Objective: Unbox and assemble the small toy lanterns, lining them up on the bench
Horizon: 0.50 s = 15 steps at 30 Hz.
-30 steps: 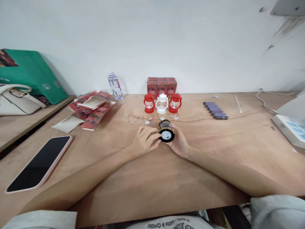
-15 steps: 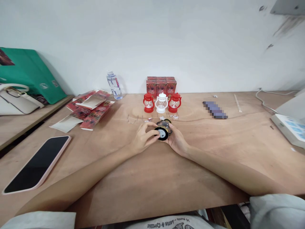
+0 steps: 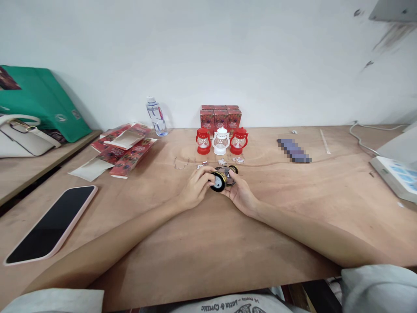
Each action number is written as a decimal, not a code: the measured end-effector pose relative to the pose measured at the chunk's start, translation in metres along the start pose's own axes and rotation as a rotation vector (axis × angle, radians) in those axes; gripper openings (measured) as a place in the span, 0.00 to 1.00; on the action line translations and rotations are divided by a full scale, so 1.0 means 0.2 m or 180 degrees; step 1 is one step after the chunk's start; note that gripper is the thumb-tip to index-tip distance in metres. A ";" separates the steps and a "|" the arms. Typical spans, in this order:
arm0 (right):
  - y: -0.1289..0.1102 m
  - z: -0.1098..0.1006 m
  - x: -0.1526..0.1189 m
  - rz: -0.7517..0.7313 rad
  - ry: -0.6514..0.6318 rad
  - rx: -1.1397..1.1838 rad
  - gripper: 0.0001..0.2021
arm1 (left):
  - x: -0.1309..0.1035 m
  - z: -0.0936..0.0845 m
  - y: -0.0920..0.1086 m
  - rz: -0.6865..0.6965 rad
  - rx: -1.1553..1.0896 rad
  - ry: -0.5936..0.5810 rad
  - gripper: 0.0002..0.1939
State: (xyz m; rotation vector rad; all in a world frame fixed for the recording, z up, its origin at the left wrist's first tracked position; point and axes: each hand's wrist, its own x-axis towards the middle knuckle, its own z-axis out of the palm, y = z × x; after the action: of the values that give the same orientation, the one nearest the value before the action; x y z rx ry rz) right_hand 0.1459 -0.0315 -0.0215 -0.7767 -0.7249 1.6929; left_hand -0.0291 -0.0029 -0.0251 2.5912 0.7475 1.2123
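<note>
A small black and gold lantern (image 3: 224, 179) lies tilted between my two hands, its round base with a pale disc turned toward me and to the left. My left hand (image 3: 197, 186) has its fingers closed on the rim of the base. My right hand (image 3: 241, 195) is wrapped round the clear body, the thumb on top. Just beyond stand a red lantern (image 3: 203, 141), a white lantern (image 3: 221, 141) and another red lantern (image 3: 239, 141), all upright. Thin wire pieces (image 3: 181, 163) and small white bits (image 3: 222, 162) lie between them and my hands.
Red printed boxes (image 3: 220, 117) stand behind the lanterns. Flattened packaging (image 3: 132, 157) and a water bottle (image 3: 157, 117) are at the left, with a phone (image 3: 52, 224) nearer. A pixelated purple item (image 3: 293, 150) and a white device (image 3: 395, 176) are at the right.
The black and gold lantern has turned, so its base faces more to the left and its top points right. My left hand's fingers have shifted on the base rim.
</note>
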 end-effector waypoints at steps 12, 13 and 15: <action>-0.02 -0.02 0.04 -0.0077 0.0417 0.0255 0.11 | 0.06 -0.14 -0.28 -0.2398 0.0240 0.0998 0.08; -0.02 -0.02 0.04 -0.0082 0.0385 0.0231 0.11 | 0.06 -0.17 -0.32 -0.2534 0.0319 0.1006 0.09; -0.01 -0.03 0.04 -0.0083 0.0357 0.0188 0.12 | 0.06 -0.22 -0.39 -0.2745 0.0477 0.0999 0.10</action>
State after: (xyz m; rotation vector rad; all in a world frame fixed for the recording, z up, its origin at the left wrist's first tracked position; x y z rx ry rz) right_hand 0.1498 -0.0235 -0.0240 -0.8106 -0.6025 1.6264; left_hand -0.0838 0.0673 -0.0178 1.7809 1.8127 1.2644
